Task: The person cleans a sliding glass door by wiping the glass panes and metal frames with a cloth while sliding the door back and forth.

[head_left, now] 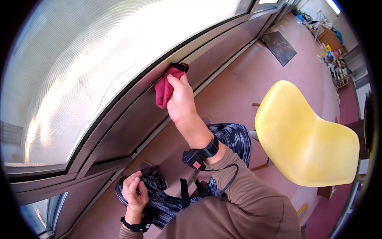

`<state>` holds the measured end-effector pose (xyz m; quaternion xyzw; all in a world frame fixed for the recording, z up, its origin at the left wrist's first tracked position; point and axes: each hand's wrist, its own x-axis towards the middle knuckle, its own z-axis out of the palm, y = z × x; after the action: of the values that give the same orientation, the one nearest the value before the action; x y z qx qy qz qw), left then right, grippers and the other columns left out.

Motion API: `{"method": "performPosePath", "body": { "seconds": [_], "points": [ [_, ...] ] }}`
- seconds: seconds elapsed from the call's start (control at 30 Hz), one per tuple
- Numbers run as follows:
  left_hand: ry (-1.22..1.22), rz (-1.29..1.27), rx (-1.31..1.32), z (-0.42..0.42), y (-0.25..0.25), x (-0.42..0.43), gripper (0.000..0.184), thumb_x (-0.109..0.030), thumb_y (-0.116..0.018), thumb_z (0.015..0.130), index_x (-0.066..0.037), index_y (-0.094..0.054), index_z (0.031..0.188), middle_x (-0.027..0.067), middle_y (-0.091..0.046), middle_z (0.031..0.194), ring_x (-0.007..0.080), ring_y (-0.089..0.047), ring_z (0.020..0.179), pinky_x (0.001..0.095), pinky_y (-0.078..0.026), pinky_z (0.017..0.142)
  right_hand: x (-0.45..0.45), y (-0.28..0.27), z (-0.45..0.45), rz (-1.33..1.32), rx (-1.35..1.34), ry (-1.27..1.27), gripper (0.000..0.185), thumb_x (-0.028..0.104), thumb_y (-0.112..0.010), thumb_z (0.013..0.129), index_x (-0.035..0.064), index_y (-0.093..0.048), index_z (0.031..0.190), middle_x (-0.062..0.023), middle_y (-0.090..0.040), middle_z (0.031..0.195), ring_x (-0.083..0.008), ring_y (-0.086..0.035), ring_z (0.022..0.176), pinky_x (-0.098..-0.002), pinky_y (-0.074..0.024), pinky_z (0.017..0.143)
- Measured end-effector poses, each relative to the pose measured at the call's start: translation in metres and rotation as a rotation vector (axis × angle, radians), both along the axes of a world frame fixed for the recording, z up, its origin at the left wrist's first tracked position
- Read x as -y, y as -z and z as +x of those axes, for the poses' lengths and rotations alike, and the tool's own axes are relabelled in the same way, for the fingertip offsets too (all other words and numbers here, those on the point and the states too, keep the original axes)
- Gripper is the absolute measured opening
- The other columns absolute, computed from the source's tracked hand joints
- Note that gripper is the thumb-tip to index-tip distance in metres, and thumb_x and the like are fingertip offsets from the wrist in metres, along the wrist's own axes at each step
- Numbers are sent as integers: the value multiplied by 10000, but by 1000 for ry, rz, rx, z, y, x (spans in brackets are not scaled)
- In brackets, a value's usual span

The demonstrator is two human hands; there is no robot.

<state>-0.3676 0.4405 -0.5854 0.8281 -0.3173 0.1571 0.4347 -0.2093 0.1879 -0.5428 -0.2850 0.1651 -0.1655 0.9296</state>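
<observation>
A brown shirt (223, 217) is closest. The right hand (181, 97) has its fingers clamped on a red cloth (164, 91) against the window frame (139, 88); the left hand (135, 193), above a knee (149, 183), has loosely curled fingers, seemingly empty. A slackened grip could drop the cloth; the looped cable (235, 179) at the forearm could snag if the arm swings.

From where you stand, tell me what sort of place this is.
Probably a large indoor room, perhaps partly for storage: a big window, a chair on pink floor, and clutter at the far end.
</observation>
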Motion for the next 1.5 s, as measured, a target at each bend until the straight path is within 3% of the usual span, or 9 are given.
{"method": "performPosePath", "body": {
  "seconds": [0.27,0.43,0.6,0.77,0.93,1.13,1.23,1.33,1.5],
  "points": [
    [723,566,-166,36,31,93,262,-58,-539,762,-34,-581,1020,81,-582,859,248,-604,858,339,-503,706,11,13,23,-278,122,238,595,38,-441,922,62,-196,1464,-46,-528,1139,-139,-501,964,-266,-400,879],
    [871,695,-192,33,100,94,227,-76,-506,780,-46,-593,988,81,-613,884,254,-618,864,349,-516,715,103,28,78,-385,49,476,309,43,-451,878,111,-509,1173,-18,-540,1003,-134,-522,855,-281,-446,740],
    [811,932,-237,33,124,77,217,-101,-504,793,-52,-606,979,94,-630,879,263,-630,852,376,-528,692,135,37,97,-409,93,602,220,78,-443,919,51,-515,1125,-53,-582,962,-168,-562,847,-326,-479,753],
    [670,782,-207,31,121,66,160,-109,-514,805,-47,-642,879,152,-663,845,301,-661,801,388,-535,627,24,53,51,-641,56,475,349,115,-422,953,33,-365,1287,-72,-553,977,-197,-565,862,-328,-488,749],
    [667,387,-478,47,96,52,192,-163,-578,778,-64,-633,933,147,-649,893,330,-640,831,411,-509,691,-93,66,-13,-1036,62,307,683,131,-451,965,-5,-27,1482,-211,-40,1544,-301,-49,1432,-375,-19,1136],
    [301,850,-557,83,60,47,198,-113,-561,799,-63,-642,972,172,-644,994,365,-610,932,427,-505,758,-98,81,-32,-1180,58,220,663,133,-461,953,-21,-80,1474,-235,-82,1533,-329,-43,1432,-369,-29,1139],
    [257,513,-370,92,38,31,328,-38,-536,801,-85,-618,1114,153,-649,990,311,-628,922,387,-512,759,-53,72,12,-899,82,475,573,202,-425,977,9,-187,1461,-162,-355,1411,-242,-353,1281,-330,-240,1079],
    [205,261,-482,95,13,24,324,4,-526,828,-73,-633,1123,119,-656,937,232,-642,871,307,-507,754,-13,76,43,-408,241,532,272,249,-416,983,133,-431,1229,-13,-528,1086,-120,-506,944,-279,-435,783],
    [97,-173,-466,92,1,21,245,32,-542,844,-23,-663,1050,82,-668,823,150,-643,782,247,-489,685,-13,127,55,-375,170,435,402,286,-386,990,85,-364,1337,-70,-466,1267,-177,-459,1118,-298,-350,945]
  ]
}}
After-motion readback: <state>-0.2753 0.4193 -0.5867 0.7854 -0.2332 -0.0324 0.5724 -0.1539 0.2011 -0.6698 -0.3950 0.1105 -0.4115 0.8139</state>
